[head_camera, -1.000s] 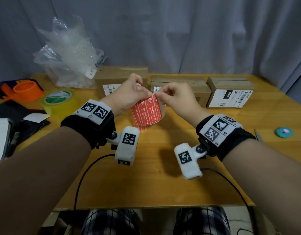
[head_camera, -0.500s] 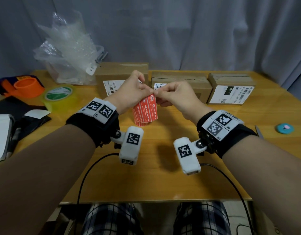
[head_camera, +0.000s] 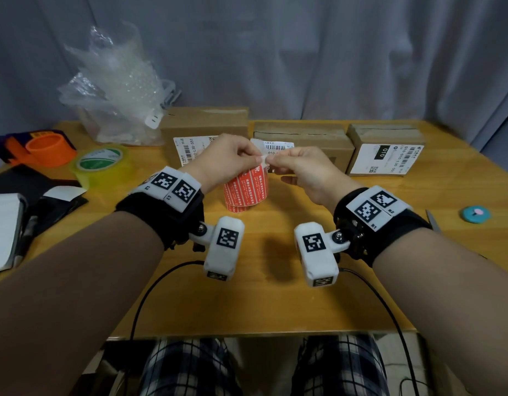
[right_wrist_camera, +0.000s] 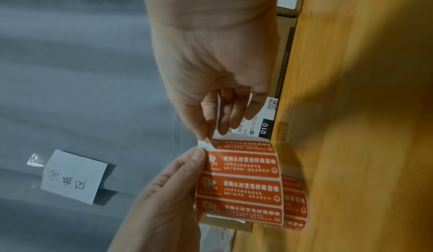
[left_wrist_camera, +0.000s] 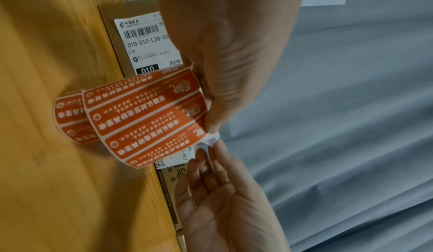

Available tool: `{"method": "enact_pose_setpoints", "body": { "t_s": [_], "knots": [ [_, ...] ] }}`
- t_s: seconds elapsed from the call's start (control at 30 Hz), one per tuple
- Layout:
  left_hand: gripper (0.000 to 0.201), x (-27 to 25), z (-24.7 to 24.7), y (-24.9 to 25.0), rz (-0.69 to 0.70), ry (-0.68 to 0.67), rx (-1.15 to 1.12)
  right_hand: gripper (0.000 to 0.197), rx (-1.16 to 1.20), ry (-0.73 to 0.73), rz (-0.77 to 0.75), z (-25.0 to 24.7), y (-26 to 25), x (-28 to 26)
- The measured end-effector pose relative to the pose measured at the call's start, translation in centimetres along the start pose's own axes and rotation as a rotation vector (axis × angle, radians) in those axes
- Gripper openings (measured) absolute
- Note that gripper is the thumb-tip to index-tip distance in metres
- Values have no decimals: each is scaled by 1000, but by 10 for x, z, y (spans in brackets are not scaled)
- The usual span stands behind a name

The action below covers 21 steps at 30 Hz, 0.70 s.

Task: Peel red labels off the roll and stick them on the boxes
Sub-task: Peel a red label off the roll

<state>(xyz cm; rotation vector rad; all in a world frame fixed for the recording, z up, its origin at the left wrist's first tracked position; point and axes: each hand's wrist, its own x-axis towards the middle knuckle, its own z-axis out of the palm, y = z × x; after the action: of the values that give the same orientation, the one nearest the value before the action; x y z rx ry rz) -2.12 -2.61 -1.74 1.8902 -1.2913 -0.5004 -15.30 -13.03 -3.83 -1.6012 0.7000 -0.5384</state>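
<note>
A roll of red labels point(head_camera: 245, 187) hangs above the wooden table point(head_camera: 261, 304), its loose strip pulled upward. My left hand point(head_camera: 257, 155) pinches the strip's top edge next to the uppermost red label point(left_wrist_camera: 150, 119). My right hand point(head_camera: 273, 160) pinches the strip's white end point(right_wrist_camera: 219, 119) between thumb and fingers, right beside the left fingertips point(right_wrist_camera: 199, 154). Three brown boxes stand in a row behind the hands: left point(head_camera: 204, 124), middle point(head_camera: 304, 135) and right point(head_camera: 387, 138). Each box carries a white shipping label.
A clear bubble-wrap bag point(head_camera: 115, 95) stands at the back left. A yellow tape roll point(head_camera: 101, 164) and an orange tape dispenser point(head_camera: 47, 147) lie to the left, above dark items and a white pad point(head_camera: 4, 224). A small blue disc point(head_camera: 476, 214) lies far right.
The hands and the roll stay in nearly the same place. A white end of the strip now shows between the fingertips, and the right hand has drawn slightly to the right.
</note>
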Motion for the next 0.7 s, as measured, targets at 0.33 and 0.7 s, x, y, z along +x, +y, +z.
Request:
{"method": "enact_pose_setpoints", "body": {
  "t_s": [0.33, 0.7],
  "knots": [
    [19, 1, 8, -4, -68, 55, -90, 19, -102, 55, -115, -7, -7, -9],
    [25, 1, 6, -4, -76, -34, -199, 25, -769, -38, -487, -13, -7, 1]
  ]
}}
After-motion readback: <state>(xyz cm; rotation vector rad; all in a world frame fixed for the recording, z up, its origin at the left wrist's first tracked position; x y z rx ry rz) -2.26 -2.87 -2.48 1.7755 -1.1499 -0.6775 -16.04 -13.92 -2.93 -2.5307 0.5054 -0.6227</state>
